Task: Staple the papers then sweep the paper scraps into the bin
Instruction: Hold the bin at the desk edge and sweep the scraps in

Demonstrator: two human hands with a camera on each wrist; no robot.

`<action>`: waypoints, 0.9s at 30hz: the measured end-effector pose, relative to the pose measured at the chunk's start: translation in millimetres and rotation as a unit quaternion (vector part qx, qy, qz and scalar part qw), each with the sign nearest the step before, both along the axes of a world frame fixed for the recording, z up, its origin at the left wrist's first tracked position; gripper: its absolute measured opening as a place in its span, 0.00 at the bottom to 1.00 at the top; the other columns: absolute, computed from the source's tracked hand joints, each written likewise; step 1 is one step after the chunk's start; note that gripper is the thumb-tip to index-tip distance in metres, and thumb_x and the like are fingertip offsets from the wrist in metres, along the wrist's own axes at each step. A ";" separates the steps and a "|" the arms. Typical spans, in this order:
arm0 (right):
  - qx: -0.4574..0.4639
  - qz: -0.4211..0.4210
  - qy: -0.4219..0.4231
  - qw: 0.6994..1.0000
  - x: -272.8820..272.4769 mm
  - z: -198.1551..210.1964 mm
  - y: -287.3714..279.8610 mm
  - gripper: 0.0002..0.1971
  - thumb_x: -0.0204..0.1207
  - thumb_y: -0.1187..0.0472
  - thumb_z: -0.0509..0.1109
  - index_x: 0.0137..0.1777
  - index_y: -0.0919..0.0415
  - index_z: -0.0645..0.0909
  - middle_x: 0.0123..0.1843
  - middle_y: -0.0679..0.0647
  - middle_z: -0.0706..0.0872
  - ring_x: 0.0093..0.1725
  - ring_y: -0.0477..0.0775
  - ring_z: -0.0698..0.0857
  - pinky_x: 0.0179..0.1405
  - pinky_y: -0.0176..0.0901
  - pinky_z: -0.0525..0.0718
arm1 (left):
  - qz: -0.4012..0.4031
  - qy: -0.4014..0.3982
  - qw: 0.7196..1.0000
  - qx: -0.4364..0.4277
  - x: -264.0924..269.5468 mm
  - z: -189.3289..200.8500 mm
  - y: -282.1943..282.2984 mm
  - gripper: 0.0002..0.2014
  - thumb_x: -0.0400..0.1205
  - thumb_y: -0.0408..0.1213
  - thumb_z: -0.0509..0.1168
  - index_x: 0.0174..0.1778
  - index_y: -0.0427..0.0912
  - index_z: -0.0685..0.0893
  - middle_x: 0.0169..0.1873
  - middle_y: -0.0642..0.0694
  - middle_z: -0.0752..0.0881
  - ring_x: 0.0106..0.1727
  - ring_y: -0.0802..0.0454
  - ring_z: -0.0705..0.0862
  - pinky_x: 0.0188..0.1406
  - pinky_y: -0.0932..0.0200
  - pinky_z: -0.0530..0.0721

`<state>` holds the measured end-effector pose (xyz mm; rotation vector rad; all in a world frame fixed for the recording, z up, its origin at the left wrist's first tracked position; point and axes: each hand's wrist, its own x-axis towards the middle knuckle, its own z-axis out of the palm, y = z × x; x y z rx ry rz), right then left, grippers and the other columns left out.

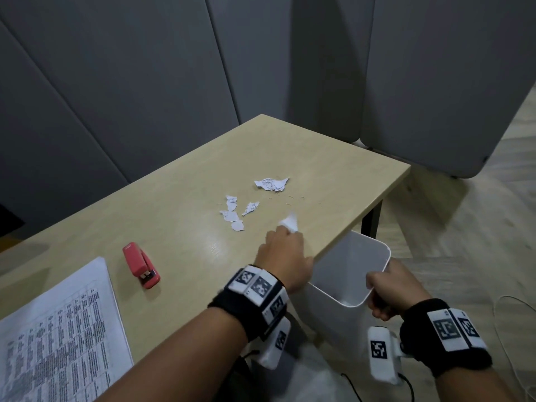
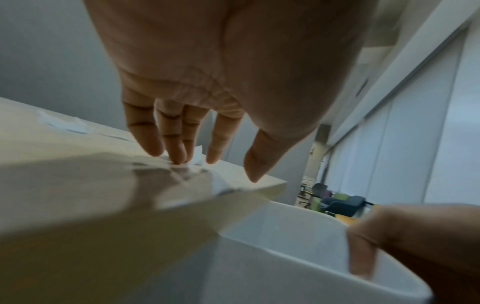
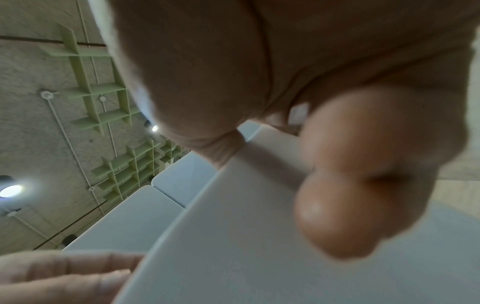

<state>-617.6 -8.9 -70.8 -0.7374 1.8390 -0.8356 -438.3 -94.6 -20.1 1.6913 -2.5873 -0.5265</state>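
Several paper scraps (image 1: 255, 198) lay on the counter (image 1: 174, 198) beyond the left hand (image 1: 282, 256), whose straight fingers pressed one scrap (image 1: 290, 221) near the edge, while the right hand (image 1: 391, 288) gripped the bin (image 1: 342, 271) just below.

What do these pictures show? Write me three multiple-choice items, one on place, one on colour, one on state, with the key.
1. Where is the bin?
A. beside the table edge, below its top
B. on the table
C. on the floor by the wall

2. What colour is the stapler?
A. blue
B. black
C. red

3. How is the left hand?
A. gripping the stapler
B. fingers straight, on a scrap
C. a fist on the papers

Key: 1 A, the right hand grips its rim at the table edge. 2 C, its body is plainly red. 3 B, the left wrist view shows straight fingers on the scrap.
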 end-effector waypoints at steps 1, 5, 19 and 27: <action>-0.001 0.002 0.003 1.000 0.2 0.8 0.2 0.11 0.72 0.76 0.56 0.47 0.62 0.75 0.23 0.68 0.77 0.18 0.58 0.74 0.18 0.39 0.73 | -0.039 0.021 0.999 0.008 -3.3 -0.6 7.8 0.19 0.80 0.48 0.63 0.65 0.46 0.81 0.69 0.45 0.76 0.69 0.43 0.73 0.67 0.43 0.78; 0.000 0.001 0.008 1.000 1.0 2.8 -0.1 0.10 0.72 0.77 0.56 0.45 0.66 0.75 0.23 0.69 0.76 0.17 0.58 0.74 0.18 0.39 0.73 | -0.119 0.108 0.987 0.017 -10.0 -0.3 17.3 0.25 0.81 0.49 0.66 0.75 0.48 0.78 0.72 0.49 0.78 0.73 0.48 0.75 0.74 0.46 0.73; 0.002 -0.009 -0.006 1.000 1.1 -1.4 -1.3 0.11 0.72 0.76 0.56 0.46 0.61 0.74 0.22 0.68 0.76 0.18 0.57 0.73 0.19 0.39 0.70 | 0.128 -0.105 0.984 0.066 49.5 -13.4 -70.4 0.34 0.79 0.57 0.56 0.78 0.39 0.66 0.81 0.38 0.63 0.81 0.35 0.62 0.74 0.33 0.70; 0.006 -0.015 -0.011 1.000 0.1 -0.8 -1.8 0.11 0.71 0.76 0.56 0.48 0.63 0.74 0.24 0.69 0.75 0.16 0.56 0.73 0.19 0.39 0.71 | -0.122 -0.036 0.991 0.031 -10.9 0.9 23.5 0.26 0.83 0.52 0.60 0.74 0.41 0.74 0.76 0.43 0.71 0.76 0.43 0.69 0.74 0.40 0.71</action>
